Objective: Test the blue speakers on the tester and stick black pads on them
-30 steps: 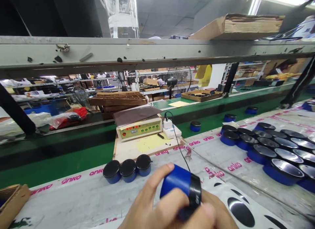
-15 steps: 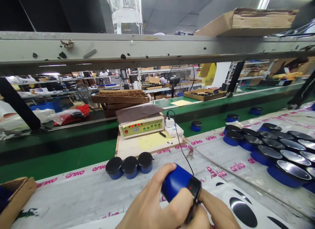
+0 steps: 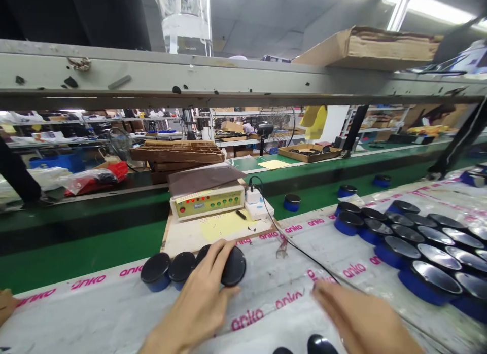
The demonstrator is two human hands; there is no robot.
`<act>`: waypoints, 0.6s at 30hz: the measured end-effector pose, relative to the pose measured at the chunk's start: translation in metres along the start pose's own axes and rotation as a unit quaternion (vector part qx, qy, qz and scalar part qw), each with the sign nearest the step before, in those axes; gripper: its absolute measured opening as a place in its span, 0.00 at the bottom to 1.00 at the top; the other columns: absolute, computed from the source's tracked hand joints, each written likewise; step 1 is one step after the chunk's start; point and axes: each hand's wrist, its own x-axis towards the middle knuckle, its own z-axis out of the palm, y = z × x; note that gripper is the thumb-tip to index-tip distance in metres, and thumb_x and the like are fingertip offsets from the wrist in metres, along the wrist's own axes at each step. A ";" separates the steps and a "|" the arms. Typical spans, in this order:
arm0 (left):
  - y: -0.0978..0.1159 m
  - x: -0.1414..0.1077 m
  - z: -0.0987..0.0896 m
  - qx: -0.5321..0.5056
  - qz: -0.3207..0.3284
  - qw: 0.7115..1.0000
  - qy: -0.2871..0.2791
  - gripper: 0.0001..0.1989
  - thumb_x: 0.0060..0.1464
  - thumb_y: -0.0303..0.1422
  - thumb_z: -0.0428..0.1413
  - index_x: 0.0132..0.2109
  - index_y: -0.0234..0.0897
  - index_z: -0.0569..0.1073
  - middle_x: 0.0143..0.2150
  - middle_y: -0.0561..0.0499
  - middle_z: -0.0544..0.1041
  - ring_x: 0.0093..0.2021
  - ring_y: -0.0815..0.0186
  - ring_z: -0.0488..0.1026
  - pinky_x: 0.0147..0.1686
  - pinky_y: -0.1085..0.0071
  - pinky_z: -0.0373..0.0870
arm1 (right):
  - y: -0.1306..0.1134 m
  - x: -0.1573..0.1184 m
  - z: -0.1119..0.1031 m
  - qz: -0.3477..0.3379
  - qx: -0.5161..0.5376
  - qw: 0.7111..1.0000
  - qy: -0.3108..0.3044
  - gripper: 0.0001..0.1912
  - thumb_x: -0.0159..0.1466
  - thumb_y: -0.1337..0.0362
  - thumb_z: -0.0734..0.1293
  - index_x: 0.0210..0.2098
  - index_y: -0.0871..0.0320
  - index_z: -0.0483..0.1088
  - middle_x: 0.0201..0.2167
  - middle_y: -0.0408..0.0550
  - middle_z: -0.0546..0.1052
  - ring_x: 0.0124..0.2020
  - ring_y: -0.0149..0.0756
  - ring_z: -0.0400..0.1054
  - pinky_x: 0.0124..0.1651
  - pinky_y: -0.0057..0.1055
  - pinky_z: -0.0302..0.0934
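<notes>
My left hand (image 3: 203, 293) is closed around a round blue unit with a black top (image 3: 234, 267), at the right end of a short row of similar units (image 3: 155, 272). It partly covers the unit beside it. To the right, my right hand (image 3: 353, 308) is blurred, with its fingers together near the black cable (image 3: 312, 256). Whether its fingertips pinch the cable end is too unclear to see. Both hands are above the white sheet printed in pink (image 3: 266, 298).
Many blue units with shiny black tops (image 3: 429, 283) stand at the right. A control box with lit indicators (image 3: 207, 203) and a white plug adapter (image 3: 258, 204) sit on a board behind the row. A metal shelf beam (image 3: 152, 77) crosses above. More units rest on the green belt (image 3: 114, 242).
My left hand has carried the blue unit left to the row and lowered it there. My right hand has come apart from it and moved right, and the black cable now stretches rightward.
</notes>
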 end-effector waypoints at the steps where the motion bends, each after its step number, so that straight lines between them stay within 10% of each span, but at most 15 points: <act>1: -0.004 0.006 0.002 0.005 -0.018 1.000 -0.003 0.33 0.52 0.27 0.53 0.64 0.46 0.57 0.65 0.45 0.57 0.62 0.49 0.57 0.60 0.50 0.53 | 0.022 0.013 -0.003 0.109 -0.005 0.994 -0.002 0.15 0.69 0.60 0.53 0.34 0.56 0.66 0.16 0.39 0.68 0.16 0.31 0.64 0.22 0.27 0.56; 3: -0.009 0.017 0.010 0.019 -0.015 0.999 -0.021 0.31 0.52 0.29 0.54 0.63 0.42 0.60 0.64 0.44 0.60 0.62 0.49 0.57 0.62 0.48 0.48 | 0.070 0.049 -0.003 0.305 -0.055 0.950 -0.026 0.18 0.70 0.57 0.50 0.33 0.57 0.65 0.17 0.40 0.66 0.19 0.33 0.63 0.25 0.30 0.57; 10: -0.026 0.041 0.021 0.070 -0.075 0.995 -0.020 0.28 0.48 0.29 0.56 0.58 0.33 0.67 0.61 0.40 0.63 0.65 0.40 0.48 0.62 0.44 0.34 | 0.166 0.141 0.051 0.397 -0.002 0.912 -0.101 0.14 0.65 0.59 0.64 0.47 0.61 0.67 0.44 0.48 0.72 0.39 0.35 0.69 0.41 0.37 0.66; 15: 0.010 0.047 0.007 -0.190 -0.115 0.975 0.000 0.27 0.58 0.42 0.51 0.62 0.42 0.60 0.66 0.42 0.54 0.64 0.49 0.51 0.60 0.49 0.51 | 0.121 0.133 0.032 0.338 0.114 0.930 -0.088 0.16 0.62 0.55 0.65 0.42 0.60 0.66 0.40 0.48 0.73 0.39 0.37 0.69 0.41 0.37 0.64; 18: 0.035 0.049 0.009 -0.524 -0.200 0.828 -0.018 0.27 0.61 0.50 0.42 0.61 0.40 0.61 0.57 0.40 0.67 0.51 0.56 0.70 0.44 0.61 0.72 | 0.057 0.113 0.004 0.233 0.227 0.939 -0.112 0.21 0.55 0.48 0.68 0.39 0.55 0.63 0.39 0.43 0.74 0.38 0.36 0.69 0.37 0.29 0.65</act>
